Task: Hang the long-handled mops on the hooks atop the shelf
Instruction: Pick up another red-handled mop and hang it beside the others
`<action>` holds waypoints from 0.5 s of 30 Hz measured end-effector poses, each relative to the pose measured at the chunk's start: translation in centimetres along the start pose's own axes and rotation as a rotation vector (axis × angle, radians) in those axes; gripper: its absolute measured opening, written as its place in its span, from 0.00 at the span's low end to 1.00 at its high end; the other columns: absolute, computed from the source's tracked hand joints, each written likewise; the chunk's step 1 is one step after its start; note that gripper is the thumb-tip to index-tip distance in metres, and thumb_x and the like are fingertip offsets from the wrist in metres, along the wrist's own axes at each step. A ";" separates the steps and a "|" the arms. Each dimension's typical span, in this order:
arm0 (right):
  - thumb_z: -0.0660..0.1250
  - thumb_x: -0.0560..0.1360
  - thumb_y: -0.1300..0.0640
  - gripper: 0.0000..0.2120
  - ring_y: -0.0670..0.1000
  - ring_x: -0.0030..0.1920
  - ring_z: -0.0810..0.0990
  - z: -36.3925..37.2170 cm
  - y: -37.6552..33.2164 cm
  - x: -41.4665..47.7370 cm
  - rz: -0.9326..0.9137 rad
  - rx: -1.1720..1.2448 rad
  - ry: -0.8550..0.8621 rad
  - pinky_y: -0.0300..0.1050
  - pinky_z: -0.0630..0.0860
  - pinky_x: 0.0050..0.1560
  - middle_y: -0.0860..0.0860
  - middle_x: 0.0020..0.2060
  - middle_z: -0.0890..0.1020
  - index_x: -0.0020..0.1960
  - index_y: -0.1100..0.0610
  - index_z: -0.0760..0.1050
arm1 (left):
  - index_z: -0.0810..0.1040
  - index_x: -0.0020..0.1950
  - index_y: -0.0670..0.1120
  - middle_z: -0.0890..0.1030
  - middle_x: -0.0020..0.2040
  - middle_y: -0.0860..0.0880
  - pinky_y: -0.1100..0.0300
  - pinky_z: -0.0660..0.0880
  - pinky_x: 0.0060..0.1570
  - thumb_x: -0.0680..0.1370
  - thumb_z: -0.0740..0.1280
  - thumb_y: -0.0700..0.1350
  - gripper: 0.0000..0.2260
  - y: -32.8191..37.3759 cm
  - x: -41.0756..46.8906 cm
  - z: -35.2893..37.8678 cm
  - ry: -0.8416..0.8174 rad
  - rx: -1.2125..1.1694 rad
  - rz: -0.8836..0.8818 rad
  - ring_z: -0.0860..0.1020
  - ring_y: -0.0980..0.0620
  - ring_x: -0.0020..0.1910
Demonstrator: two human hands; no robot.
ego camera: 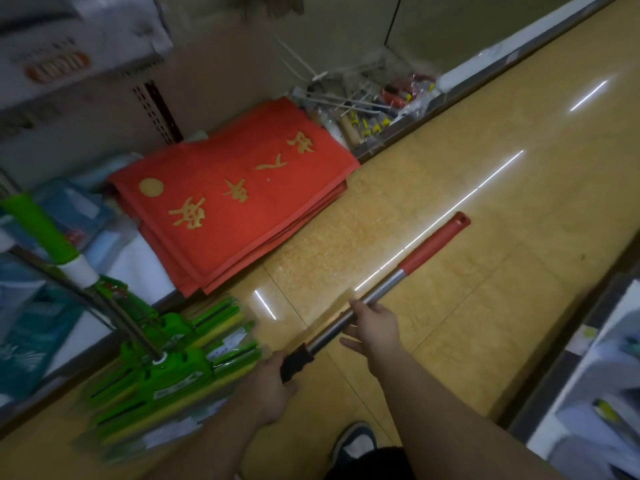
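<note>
I hold a long mop handle (pixel 382 291) low over the floor: a steel tube with a red grip at its far end and a black collar near me. My left hand (pixel 272 386) is closed around the black collar. My right hand (pixel 372 327) wraps the steel tube a little further up, fingers curled over it. The mop's head is hidden below my left hand. Several green mop heads (pixel 162 368) with yellow sponges lie on the floor at the left, and a green-and-white handle (pixel 48 233) rises from them. No hooks are in sight.
A stack of red doormats (pixel 235 195) with gold characters lies on the low shelf at the left. Beyond it sit paint rollers and small tools (pixel 367 105). The yellow tiled aisle (pixel 485 202) runs ahead. Another shelf (pixel 595 375) edges the right side. My shoe (pixel 353 441) is below.
</note>
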State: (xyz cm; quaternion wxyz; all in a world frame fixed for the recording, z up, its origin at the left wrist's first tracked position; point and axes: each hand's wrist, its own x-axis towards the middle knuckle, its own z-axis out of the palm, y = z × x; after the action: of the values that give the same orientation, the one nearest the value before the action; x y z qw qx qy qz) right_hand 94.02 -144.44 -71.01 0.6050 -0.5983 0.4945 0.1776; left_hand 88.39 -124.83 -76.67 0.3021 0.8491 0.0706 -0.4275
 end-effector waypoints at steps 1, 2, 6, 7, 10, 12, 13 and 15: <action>0.68 0.82 0.52 0.19 0.55 0.49 0.87 0.4 -0.8 -1.8 -0.020 -0.005 -0.013 0.57 0.86 0.50 0.55 0.51 0.85 0.70 0.58 0.73 | 0.69 0.72 0.56 0.79 0.64 0.51 0.51 0.77 0.58 0.78 0.68 0.56 0.23 0.1 -1.2 -1.1 0.008 -0.017 0.000 0.78 0.49 0.59; 0.67 0.82 0.51 0.20 0.54 0.48 0.86 0.7 -1.6 -3.5 -0.032 -0.005 -0.027 0.56 0.86 0.49 0.54 0.50 0.84 0.72 0.57 0.72 | 0.70 0.71 0.56 0.80 0.63 0.51 0.53 0.77 0.57 0.78 0.67 0.57 0.22 0.3 -2.3 -2.2 0.018 -0.031 0.007 0.79 0.50 0.58; 0.68 0.82 0.48 0.23 0.54 0.49 0.86 2.0 -4.1 -9.7 -0.058 -0.018 -0.123 0.58 0.86 0.51 0.51 0.49 0.83 0.72 0.57 0.71 | 0.73 0.70 0.53 0.82 0.61 0.51 0.57 0.75 0.53 0.80 0.66 0.55 0.19 0.5 -7.0 -6.3 0.035 -0.048 0.037 0.79 0.51 0.56; 0.67 0.82 0.48 0.22 0.54 0.49 0.86 2.2 -4.6 -11.2 -0.070 -0.036 -0.146 0.59 0.85 0.52 0.52 0.49 0.83 0.71 0.58 0.71 | 0.73 0.70 0.53 0.82 0.60 0.51 0.57 0.75 0.53 0.80 0.66 0.55 0.18 0.4 -8.4 -7.4 0.033 -0.051 0.035 0.79 0.50 0.57; 0.67 0.82 0.46 0.15 0.52 0.46 0.87 2.7 -6.5 -15.7 -0.110 -0.105 -0.223 0.60 0.85 0.53 0.49 0.44 0.83 0.60 0.56 0.74 | 0.73 0.70 0.53 0.82 0.62 0.50 0.56 0.76 0.55 0.81 0.66 0.54 0.18 0.1 -12.3 -10.4 0.039 -0.059 0.039 0.79 0.49 0.59; 0.67 0.81 0.45 0.11 0.53 0.47 0.87 3.2 -7.8 -18.6 -0.141 -0.165 -0.263 0.62 0.83 0.56 0.48 0.43 0.83 0.52 0.53 0.75 | 0.72 0.72 0.52 0.81 0.64 0.49 0.55 0.76 0.57 0.81 0.66 0.53 0.19 0.0 -14.7 -12.3 0.040 -0.073 0.033 0.79 0.48 0.62; 0.67 0.81 0.45 0.11 0.54 0.48 0.88 3.5 -8.4 -20.0 -0.155 -0.191 -0.279 0.63 0.83 0.57 0.48 0.44 0.83 0.50 0.53 0.76 | 0.72 0.73 0.52 0.80 0.65 0.48 0.55 0.75 0.58 0.81 0.65 0.52 0.20 -0.2 -15.9 -13.2 0.042 -0.085 0.028 0.78 0.48 0.63; 0.68 0.80 0.45 0.14 0.54 0.48 0.88 4.2 -9.2 -22.7 -0.180 -0.234 -0.297 0.61 0.83 0.56 0.49 0.46 0.85 0.54 0.55 0.78 | 0.71 0.73 0.51 0.80 0.67 0.48 0.55 0.74 0.59 0.82 0.66 0.51 0.20 -0.6 -18.2 -14.7 0.049 -0.122 0.018 0.77 0.48 0.64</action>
State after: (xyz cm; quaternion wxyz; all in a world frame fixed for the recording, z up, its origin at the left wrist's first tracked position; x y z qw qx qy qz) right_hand 92.86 -134.10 -48.43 0.6110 -0.6735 0.3206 0.2651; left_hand 86.87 -113.42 -56.33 0.3554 0.8399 0.0962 -0.3988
